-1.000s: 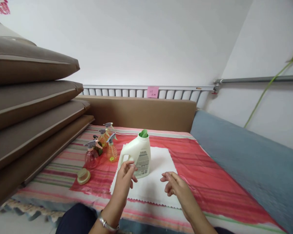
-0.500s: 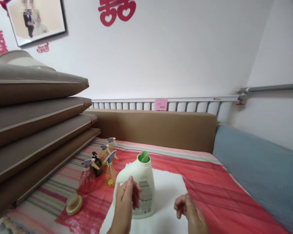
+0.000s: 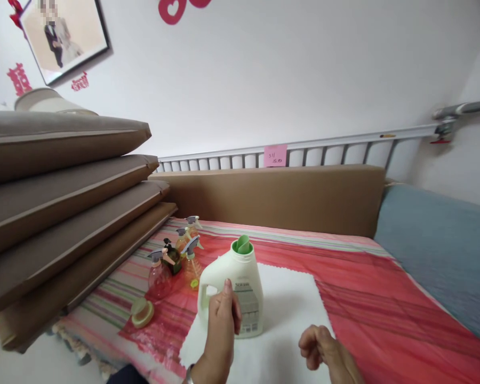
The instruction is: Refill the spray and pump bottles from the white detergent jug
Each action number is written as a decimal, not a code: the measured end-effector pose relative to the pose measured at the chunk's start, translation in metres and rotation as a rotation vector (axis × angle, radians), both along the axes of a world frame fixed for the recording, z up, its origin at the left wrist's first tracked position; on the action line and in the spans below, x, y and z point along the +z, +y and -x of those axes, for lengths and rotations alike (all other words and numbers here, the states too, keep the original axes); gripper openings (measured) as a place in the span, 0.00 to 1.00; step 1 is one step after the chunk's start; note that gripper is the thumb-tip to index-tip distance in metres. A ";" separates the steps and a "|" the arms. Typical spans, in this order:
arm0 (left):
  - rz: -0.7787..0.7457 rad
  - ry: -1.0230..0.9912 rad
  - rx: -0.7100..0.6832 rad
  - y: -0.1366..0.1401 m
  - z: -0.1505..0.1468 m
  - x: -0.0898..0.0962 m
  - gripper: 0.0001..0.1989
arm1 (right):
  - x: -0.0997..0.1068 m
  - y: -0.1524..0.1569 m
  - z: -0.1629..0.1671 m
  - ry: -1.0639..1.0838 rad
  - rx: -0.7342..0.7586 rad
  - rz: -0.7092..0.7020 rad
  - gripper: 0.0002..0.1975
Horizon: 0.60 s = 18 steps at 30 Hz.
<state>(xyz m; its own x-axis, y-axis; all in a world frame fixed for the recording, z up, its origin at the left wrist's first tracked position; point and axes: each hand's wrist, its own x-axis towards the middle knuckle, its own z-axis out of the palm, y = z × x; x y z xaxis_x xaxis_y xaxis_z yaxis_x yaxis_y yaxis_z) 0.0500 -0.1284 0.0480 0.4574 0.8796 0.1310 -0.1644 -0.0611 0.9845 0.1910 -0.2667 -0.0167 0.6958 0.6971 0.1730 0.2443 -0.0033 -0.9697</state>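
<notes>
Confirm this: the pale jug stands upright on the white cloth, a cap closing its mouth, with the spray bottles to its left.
No cap closes the pale jug: the head view shows its mouth open, with a green spout in it. It does stand upright on the white cloth, with the spray bottles to its left.

Open gap over white cloth [image 3: 292, 304] between jug [image 3: 224, 266] and right hand [image 3: 322, 348], spray bottles [image 3: 192, 271] blocking beyond the cloth's left edge, brown board [image 3: 272, 197] walling the far edge of striped sheet [image 3: 108, 312]
</notes>
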 end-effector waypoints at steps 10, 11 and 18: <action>0.048 -0.022 -0.048 0.014 0.021 0.012 0.36 | 0.047 -0.005 0.012 0.089 0.092 0.023 0.40; 0.061 -0.031 -0.065 0.016 0.023 0.012 0.36 | 0.049 -0.002 0.012 0.112 0.092 0.059 0.40; 0.216 0.092 -0.084 0.037 0.027 -0.008 0.37 | 0.022 0.035 -0.005 0.281 -0.052 0.435 0.42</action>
<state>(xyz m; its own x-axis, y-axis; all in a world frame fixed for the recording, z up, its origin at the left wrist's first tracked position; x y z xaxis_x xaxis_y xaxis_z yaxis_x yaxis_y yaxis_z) 0.0232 -0.0918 0.0401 0.5313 0.8410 -0.1022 -0.0686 0.1629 0.9843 0.1961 -0.2313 0.0048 0.7093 0.6262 -0.3237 -0.0365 -0.4259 -0.9040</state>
